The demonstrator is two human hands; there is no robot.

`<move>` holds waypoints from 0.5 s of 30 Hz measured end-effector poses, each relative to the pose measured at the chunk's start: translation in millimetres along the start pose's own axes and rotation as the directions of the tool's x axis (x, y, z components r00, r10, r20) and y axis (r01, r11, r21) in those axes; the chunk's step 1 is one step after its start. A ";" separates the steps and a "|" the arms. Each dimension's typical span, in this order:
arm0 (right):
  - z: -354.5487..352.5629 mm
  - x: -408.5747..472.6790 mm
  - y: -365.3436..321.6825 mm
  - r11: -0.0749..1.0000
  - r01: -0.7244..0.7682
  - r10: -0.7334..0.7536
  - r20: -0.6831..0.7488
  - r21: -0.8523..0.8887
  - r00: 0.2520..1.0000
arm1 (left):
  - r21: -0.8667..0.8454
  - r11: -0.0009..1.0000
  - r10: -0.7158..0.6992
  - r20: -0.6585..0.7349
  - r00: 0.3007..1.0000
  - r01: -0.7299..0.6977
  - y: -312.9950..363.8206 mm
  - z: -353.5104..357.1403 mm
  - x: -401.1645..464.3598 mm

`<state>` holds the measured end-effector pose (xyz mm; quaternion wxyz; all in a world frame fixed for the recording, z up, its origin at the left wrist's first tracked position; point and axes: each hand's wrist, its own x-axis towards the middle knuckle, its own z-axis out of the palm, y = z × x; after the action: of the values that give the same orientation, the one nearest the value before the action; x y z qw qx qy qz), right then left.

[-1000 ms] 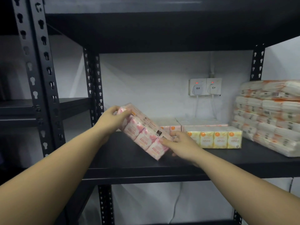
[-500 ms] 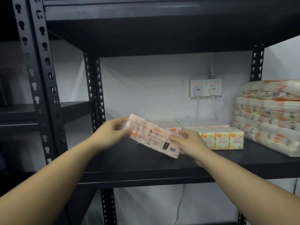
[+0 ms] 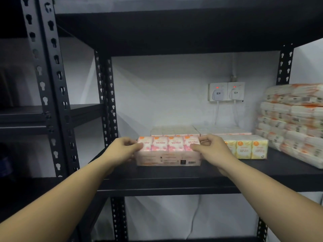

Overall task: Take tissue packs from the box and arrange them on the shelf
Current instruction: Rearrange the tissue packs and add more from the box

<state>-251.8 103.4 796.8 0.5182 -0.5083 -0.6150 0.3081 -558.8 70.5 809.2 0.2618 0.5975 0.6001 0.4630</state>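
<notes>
A pink tissue pack (image 3: 168, 151), a rectangular block of four small packets wrapped in glossy clear film, sits at the centre of the black metal shelf (image 3: 174, 182), its printed barcode side facing the camera. The left hand (image 3: 122, 149) is closed on the pack's 9 o'clock end, thumb on the front face and fingers curled behind. The right hand (image 3: 213, 149) clamps the 3 o'clock end the same way. The pack's lower edge appears to rest on the smooth, matte shelf board.

Just beside the pack at 3 o'clock stands a yellow tissue pack (image 3: 248, 149), film-wrapped and box-shaped, partly hidden by the right hand. Behind both, toward 12 o'clock, lie flat pale packs (image 3: 174, 131) against the white wall. At the far 3 o'clock edge rises a tall stack of soft, crinkled orange-and-white packs (image 3: 295, 123). Two white wall sockets (image 3: 226, 91) with red lights sit at 1 o'clock above the row. Perforated steel uprights (image 3: 56, 95) frame the shelf at 9 o'clock.
</notes>
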 end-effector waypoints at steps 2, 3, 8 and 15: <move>-2.9 -3.2 0.7 1.000 0.016 -0.016 -0.006 0.016 1.000 | 0.013 1.000 0.027 0.020 0.999 -0.027 -4.4 -3.7 1.1; -4.3 -4.5 2.3 0.999 0.031 -0.031 -0.011 0.017 0.999 | 0.022 0.999 0.044 0.032 0.999 -0.045 -6.2 -4.0 0.6; -8.0 -10.8 11.7 0.982 0.105 -0.096 0.063 -0.156 0.993 | 0.179 0.975 0.118 0.096 0.988 -0.134 -13.5 4.0 -6.3; -16.5 -11.6 10.2 0.947 0.178 -0.160 0.090 -0.268 0.983 | 0.449 0.858 0.266 0.026 0.964 -0.249 -4.2 13.2 -3.1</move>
<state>-233.7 93.0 788.4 0.4463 -0.5099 -0.7101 0.1911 -548.8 71.3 799.1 0.0420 0.7078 0.6100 0.3539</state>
